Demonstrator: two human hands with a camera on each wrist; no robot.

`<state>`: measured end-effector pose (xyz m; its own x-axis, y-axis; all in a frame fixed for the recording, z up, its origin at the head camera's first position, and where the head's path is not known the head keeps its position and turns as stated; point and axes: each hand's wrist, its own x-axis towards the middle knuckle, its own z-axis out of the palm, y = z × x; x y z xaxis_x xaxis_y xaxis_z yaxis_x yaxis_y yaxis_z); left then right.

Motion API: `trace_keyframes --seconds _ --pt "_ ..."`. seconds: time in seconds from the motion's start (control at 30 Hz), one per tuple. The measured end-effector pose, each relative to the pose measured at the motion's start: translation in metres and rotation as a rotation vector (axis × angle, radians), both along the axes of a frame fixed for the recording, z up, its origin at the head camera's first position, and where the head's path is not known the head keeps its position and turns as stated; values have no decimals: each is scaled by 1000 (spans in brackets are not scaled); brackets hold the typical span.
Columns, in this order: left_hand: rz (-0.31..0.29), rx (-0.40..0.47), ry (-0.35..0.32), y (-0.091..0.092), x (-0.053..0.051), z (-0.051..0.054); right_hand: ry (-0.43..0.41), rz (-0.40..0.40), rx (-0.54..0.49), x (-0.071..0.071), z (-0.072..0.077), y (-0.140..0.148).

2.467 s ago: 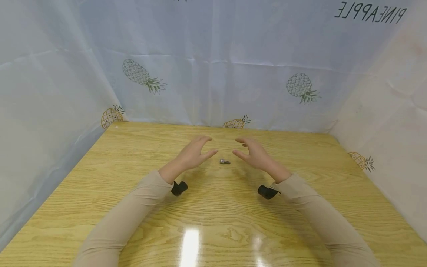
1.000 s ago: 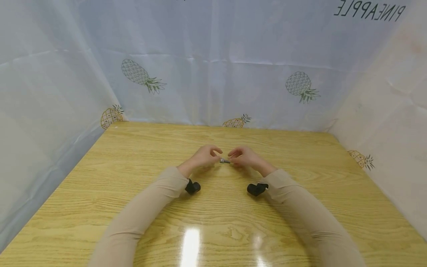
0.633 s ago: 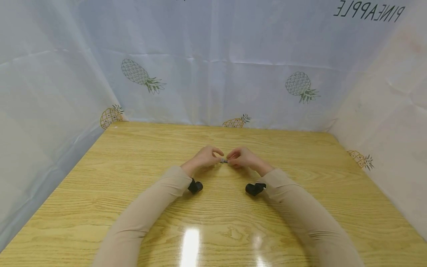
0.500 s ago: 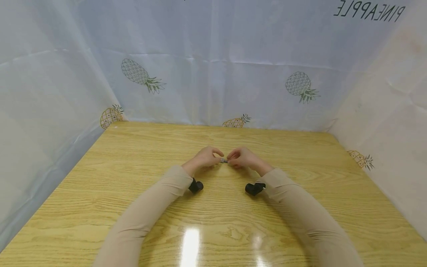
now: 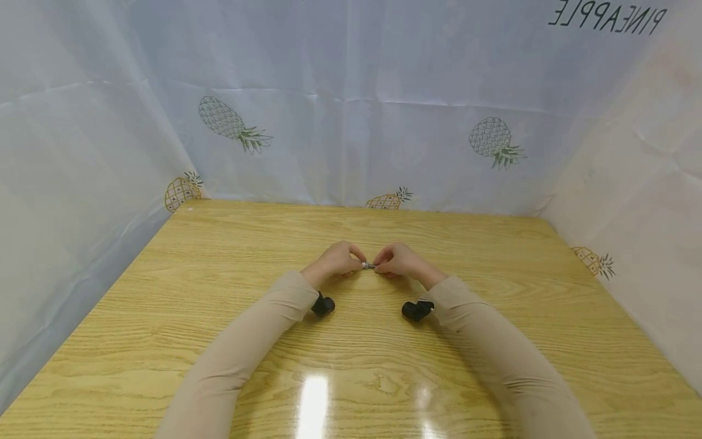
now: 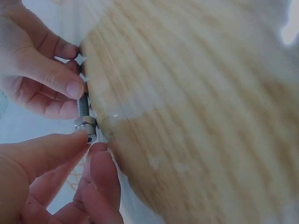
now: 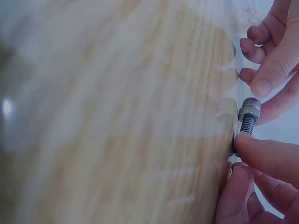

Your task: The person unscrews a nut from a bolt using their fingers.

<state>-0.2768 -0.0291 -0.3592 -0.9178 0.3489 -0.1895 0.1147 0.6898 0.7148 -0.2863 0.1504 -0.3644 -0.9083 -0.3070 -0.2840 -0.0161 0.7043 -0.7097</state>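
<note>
A small metal bolt (image 5: pixel 368 266) with a rounded head lies lengthwise between both hands at or just above the table. A hex nut (image 7: pixel 249 112) sits on its thread, up against the head. My left hand (image 5: pixel 337 259) has thumb and index finger at the head end; in the left wrist view the thumb overlaps the bolt head (image 6: pixel 91 137). From the other side my right hand (image 5: pixel 401 261) pinches the tip of the threaded shank (image 6: pixel 83 106) between thumb and index finger. The shank's far end is hidden by the right fingers.
The wood-grain table (image 5: pixel 263 238) extends around both hands. Pale curtains (image 5: pixel 351 122) printed with pineapples enclose its back and sides. A black wrist camera (image 5: pixel 323 305) hangs under the left sleeve, another black camera (image 5: pixel 418 310) under the right.
Both hands came inward and down from either side of the bolt until their fingers closed on its ends. Over the last half second they have hardly moved.
</note>
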Motion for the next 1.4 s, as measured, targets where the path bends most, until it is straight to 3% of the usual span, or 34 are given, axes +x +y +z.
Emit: trace_keyframes --seconds 0.67,0.93,1.4 --pt "-6 -105 105 3 -1 -2 77 62 44 2 1 -2" --pt "3 -31 147 0 4 -1 73 61 -9 2 4 0" --pt "18 129 82 -2 12 1 53 71 -68 10 15 5"
